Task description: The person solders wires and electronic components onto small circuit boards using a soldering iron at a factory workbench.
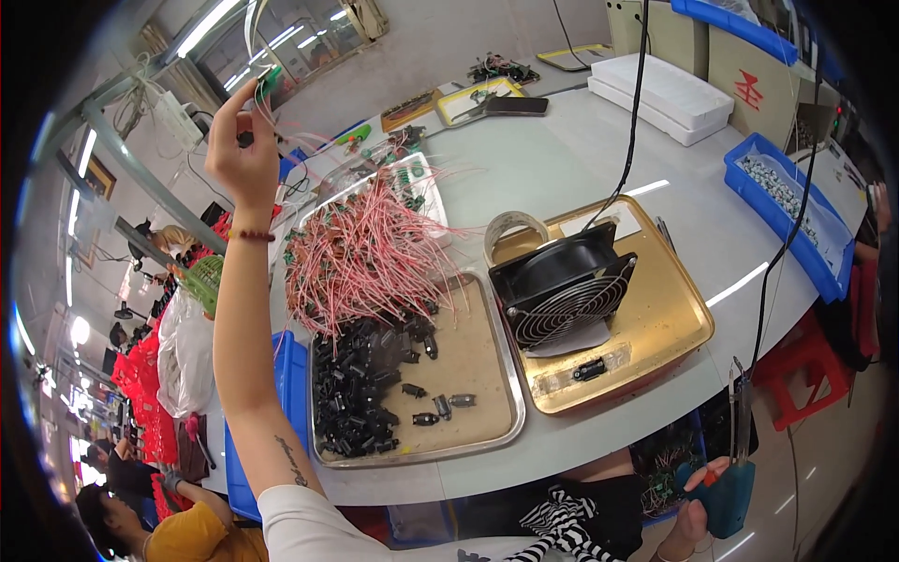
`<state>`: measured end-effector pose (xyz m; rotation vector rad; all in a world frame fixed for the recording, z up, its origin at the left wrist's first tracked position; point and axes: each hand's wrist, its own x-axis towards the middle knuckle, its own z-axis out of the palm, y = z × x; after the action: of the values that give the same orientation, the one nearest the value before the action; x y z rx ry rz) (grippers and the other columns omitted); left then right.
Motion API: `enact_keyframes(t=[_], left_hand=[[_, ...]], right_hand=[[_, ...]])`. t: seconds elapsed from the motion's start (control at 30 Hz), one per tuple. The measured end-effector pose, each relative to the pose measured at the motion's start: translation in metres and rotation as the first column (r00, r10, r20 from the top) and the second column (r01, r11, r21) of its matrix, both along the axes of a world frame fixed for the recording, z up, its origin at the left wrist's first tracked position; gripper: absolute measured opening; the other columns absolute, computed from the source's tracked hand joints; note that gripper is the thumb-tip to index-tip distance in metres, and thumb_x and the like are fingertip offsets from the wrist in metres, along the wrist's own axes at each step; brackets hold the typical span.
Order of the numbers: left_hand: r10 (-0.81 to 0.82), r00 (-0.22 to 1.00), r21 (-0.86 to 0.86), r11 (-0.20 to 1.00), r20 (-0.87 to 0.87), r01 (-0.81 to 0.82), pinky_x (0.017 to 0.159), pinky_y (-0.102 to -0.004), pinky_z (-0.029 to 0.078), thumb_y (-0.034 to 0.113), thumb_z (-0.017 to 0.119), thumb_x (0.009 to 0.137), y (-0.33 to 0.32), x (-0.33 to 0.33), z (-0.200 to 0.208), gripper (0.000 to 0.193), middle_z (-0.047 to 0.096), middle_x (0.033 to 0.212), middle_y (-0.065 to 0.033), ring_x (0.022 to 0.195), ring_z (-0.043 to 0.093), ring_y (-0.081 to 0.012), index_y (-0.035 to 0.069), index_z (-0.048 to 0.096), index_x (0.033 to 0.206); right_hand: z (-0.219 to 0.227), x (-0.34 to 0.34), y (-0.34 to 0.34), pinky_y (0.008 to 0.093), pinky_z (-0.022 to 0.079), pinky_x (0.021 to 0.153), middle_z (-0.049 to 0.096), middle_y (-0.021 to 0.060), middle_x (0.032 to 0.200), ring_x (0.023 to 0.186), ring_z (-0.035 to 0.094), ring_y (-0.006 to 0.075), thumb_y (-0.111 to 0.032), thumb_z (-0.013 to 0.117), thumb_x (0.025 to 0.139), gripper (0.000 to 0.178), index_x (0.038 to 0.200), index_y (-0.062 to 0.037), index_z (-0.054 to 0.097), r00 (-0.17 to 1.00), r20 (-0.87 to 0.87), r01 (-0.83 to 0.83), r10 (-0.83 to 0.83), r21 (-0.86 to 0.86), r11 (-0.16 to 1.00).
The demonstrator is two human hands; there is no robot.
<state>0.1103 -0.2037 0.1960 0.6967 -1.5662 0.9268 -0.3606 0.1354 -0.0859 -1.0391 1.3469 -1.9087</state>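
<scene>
My left hand point(242, 155) is raised high at the upper left, fingers pinched on a small green circuit board point(270, 84) with thin pale wires hanging from it. Down at the lower right, my right hand point(693, 515) is wrapped round a teal-handled soldering gun point(730, 496), its slim metal prongs pointing up. Below the left hand lies a big tangle of red and white wires point(370, 253) with small boards, partly over a white tray point(431, 192). Small black parts point(351, 384) are heaped in a metal tray point(510, 426), a few lying loose.
A black fan point(562, 290) stands on a gold tray point(670, 351), with one black part point(590, 370) in front and a tape roll point(515, 234) behind. White foam boxes point(660, 98), a phone point(517, 107) and a blue bin point(796, 215) sit farther off. A black cable point(637, 103) hangs down.
</scene>
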Motion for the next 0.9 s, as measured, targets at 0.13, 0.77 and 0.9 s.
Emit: enact_keyframes(t=[0.13,0.77,0.9], left_hand=[[-0.059,0.993,0.009,0.998,0.102,0.059,0.059,-0.0213,0.048,-0.004,0.064,0.081,0.071,-0.036,-0.023,0.024,0.066,0.089,-0.0101,0.063,0.058,-0.0088,0.001,0.066,0.104],[-0.339,0.937,0.993,0.056,-0.082,0.107,0.054,-0.0292,0.046,0.003,0.063,0.078,0.155,-0.125,-0.177,0.020,0.060,0.072,-0.0110,0.058,0.059,-0.0230,0.005,0.063,0.098],[-0.284,0.956,0.997,-0.050,-0.070,0.059,0.051,-0.0286,0.044,0.001,0.061,0.076,0.152,-0.121,-0.181,0.025,0.062,0.070,-0.0113,0.053,0.058,-0.0187,0.006,0.062,0.100]], right_hand=[[-0.004,-0.004,-0.002,0.0230,0.038,0.062,0.045,0.0135,0.103,0.067,0.051,0.0147,-0.023,0.068,0.067,0.056,0.111,0.0029,0.044,0.998,-0.010,-0.065,0.065,-0.039,0.997],[-0.012,-0.006,-0.004,0.0234,0.038,0.057,0.047,0.0149,0.103,0.062,0.049,0.0156,-0.019,0.071,0.069,0.052,0.109,0.0007,0.044,0.970,-0.012,-0.240,0.242,-0.204,0.949],[-0.009,-0.005,-0.003,0.0237,0.038,0.056,0.048,0.0150,0.102,0.062,0.050,0.0154,-0.018,0.072,0.069,0.051,0.108,0.0005,0.045,0.972,-0.012,-0.231,0.234,-0.189,0.954]])
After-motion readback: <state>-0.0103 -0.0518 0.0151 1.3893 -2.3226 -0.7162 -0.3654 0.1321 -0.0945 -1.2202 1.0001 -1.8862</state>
